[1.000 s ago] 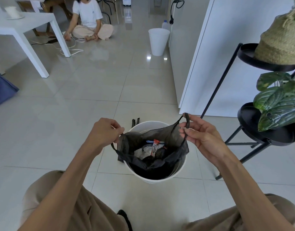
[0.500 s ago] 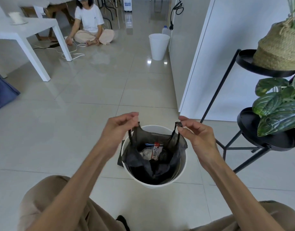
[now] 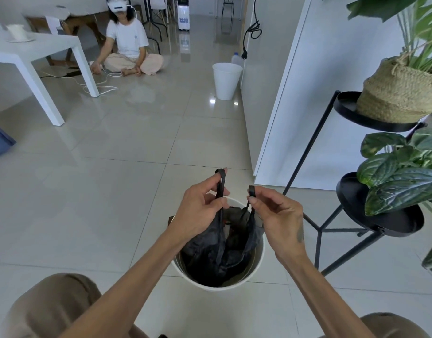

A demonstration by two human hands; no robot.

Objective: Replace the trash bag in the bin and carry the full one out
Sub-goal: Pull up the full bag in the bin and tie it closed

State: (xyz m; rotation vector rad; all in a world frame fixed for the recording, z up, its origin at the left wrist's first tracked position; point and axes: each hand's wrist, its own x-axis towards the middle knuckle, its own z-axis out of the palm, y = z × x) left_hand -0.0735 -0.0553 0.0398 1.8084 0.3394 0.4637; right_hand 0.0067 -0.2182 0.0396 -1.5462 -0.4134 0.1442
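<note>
From the head camera, the two hands have drawn closer together than half a second ago, pulling the bag's two handles inward so the mouth that gaped open and showed a printed packet is now nearly closed. The left hand (image 3: 200,211) pinches one thin black handle loop (image 3: 220,181), which stands up over its forefinger; the right hand (image 3: 276,215) nips the other handle (image 3: 251,191) between thumb and fingertip, its other fingers curled loosely. The trash bag (image 3: 217,250) is thin, crinkled black plastic, slack and folded, still sitting inside the round white bin (image 3: 256,267), a smooth-walled tub on glossy pale floor tiles (image 3: 112,191). Just right of the bin stands a black metal plant stand (image 3: 380,230) with round trays, a coarse woven basket (image 3: 395,93) and veined green leaves (image 3: 400,181). A second white bin (image 3: 226,80) stands well away by the wall.
</note>
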